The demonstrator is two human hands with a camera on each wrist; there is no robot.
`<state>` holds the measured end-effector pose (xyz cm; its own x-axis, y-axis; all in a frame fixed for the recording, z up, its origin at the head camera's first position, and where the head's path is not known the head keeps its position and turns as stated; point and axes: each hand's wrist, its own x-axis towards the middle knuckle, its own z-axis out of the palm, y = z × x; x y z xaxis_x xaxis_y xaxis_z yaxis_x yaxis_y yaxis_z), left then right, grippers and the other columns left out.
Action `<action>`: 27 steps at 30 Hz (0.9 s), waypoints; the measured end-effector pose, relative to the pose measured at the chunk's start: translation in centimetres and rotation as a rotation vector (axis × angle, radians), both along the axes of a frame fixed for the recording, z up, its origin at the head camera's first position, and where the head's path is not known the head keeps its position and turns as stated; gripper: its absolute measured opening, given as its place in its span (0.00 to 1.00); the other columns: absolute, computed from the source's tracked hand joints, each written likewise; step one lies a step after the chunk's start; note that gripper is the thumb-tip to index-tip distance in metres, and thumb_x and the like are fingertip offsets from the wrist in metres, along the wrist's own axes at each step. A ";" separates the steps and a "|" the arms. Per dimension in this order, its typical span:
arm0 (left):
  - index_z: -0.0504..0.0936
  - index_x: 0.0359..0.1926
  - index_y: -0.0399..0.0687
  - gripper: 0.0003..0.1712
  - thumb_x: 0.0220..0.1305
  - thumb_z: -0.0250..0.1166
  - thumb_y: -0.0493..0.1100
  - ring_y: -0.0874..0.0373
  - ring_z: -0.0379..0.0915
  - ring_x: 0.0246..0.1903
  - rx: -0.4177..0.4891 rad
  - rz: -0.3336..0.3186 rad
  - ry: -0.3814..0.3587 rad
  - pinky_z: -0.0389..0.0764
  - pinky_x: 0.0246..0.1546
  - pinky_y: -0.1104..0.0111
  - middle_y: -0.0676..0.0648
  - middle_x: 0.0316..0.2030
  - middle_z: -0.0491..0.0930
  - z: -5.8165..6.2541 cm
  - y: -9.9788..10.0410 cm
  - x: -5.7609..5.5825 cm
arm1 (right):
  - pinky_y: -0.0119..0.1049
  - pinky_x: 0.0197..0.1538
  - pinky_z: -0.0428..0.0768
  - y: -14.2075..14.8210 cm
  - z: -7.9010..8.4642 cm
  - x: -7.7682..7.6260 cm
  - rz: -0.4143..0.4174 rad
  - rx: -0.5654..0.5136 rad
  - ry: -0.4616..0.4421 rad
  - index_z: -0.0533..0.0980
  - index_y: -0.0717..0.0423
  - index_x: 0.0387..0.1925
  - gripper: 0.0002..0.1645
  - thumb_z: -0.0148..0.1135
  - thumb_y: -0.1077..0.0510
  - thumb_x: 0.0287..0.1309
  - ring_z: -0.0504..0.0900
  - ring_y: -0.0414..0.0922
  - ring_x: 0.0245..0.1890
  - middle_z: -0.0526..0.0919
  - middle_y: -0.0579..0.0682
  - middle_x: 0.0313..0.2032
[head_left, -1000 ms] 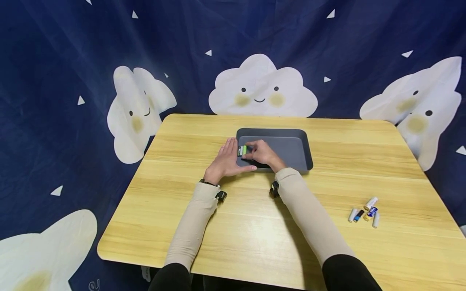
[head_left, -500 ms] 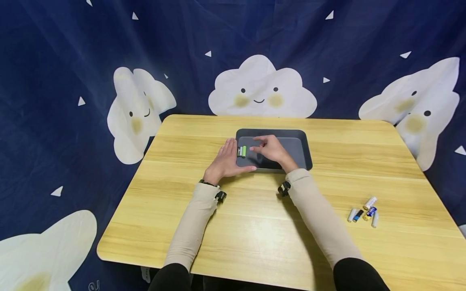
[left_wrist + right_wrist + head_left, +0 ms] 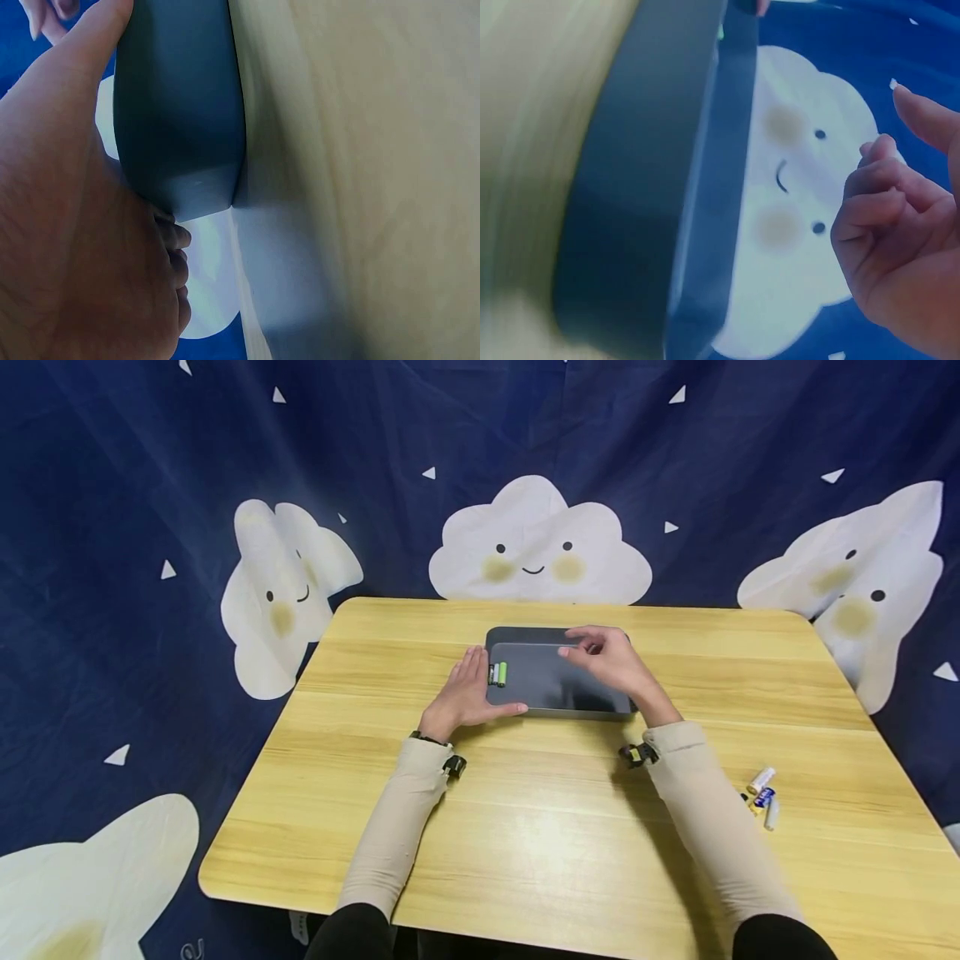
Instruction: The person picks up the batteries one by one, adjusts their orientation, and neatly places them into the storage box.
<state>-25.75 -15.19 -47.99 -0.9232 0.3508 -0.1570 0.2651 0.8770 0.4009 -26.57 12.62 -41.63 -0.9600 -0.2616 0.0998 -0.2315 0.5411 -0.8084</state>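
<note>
A dark grey rectangular tray [image 3: 540,668] lies toward the back of the table. Inside its left end, several batteries stand side by side, a green battery [image 3: 502,674] rightmost. My left hand [image 3: 467,692] rests against the tray's left corner, fingers straight along the left end and thumb across the front rim. In the left wrist view the palm and thumb [image 3: 82,60] lie against the tray's outer wall [image 3: 180,97]. Over the tray's right end hovers my right hand [image 3: 611,660], holding nothing, thumb and forefinger apart. The right wrist view shows its other fingers [image 3: 877,202] loosely curled.
On the table's right side lies a loose group of batteries [image 3: 763,797], partly covered by the right forearm [image 3: 712,827]. A dark blue curtain [image 3: 390,410] with cloud faces hangs behind the table [image 3: 510,843].
My right hand has let go of the green battery in the tray and drawn away to the right and up. The left hand stays in place at the tray's corner.
</note>
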 end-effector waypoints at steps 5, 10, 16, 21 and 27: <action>0.32 0.83 0.39 0.80 0.52 0.57 0.87 0.49 0.24 0.84 -0.002 -0.002 0.001 0.36 0.85 0.53 0.41 0.84 0.28 0.0 -0.1 0.0 | 0.29 0.36 0.76 2.7 0.8 1.5 -0.012 0.038 0.012 0.80 0.60 0.61 0.28 0.67 0.47 0.68 0.76 0.43 0.32 0.80 0.53 0.34; 0.32 0.83 0.39 0.80 0.52 0.56 0.87 0.49 0.24 0.84 -0.003 -0.012 0.008 0.36 0.85 0.55 0.40 0.84 0.29 0.0 -0.1 0.0 | 0.29 0.32 0.74 5.5 1.0 3.0 -0.047 0.079 0.063 0.81 0.62 0.58 0.25 0.67 0.49 0.69 0.75 0.42 0.28 0.80 0.52 0.31; 0.33 0.83 0.38 0.80 0.53 0.56 0.87 0.49 0.24 0.84 0.001 -0.020 0.004 0.36 0.85 0.56 0.40 0.84 0.28 -0.1 0.0 0.1 | 0.26 0.30 0.75 9.5 1.2 5.0 -0.104 0.113 0.110 0.82 0.64 0.55 0.23 0.69 0.51 0.67 0.77 0.36 0.29 0.81 0.48 0.30; 0.33 0.83 0.39 0.79 0.53 0.57 0.87 0.49 0.25 0.84 -0.004 -0.013 0.015 0.37 0.85 0.55 0.40 0.84 0.30 -0.1 -0.1 0.1 | 0.26 0.29 0.72 12.4 1.5 6.6 -0.153 0.146 0.107 0.83 0.65 0.54 0.22 0.69 0.52 0.67 0.76 0.33 0.28 0.80 0.45 0.27; 0.33 0.83 0.38 0.79 0.53 0.56 0.87 0.49 0.25 0.84 -0.009 -0.015 0.022 0.38 0.85 0.55 0.39 0.84 0.31 -0.2 -0.1 0.0 | 0.26 0.29 0.72 15.8 0.9 8.4 -0.167 0.199 0.083 0.82 0.67 0.54 0.23 0.68 0.52 0.68 0.75 0.31 0.29 0.80 0.43 0.29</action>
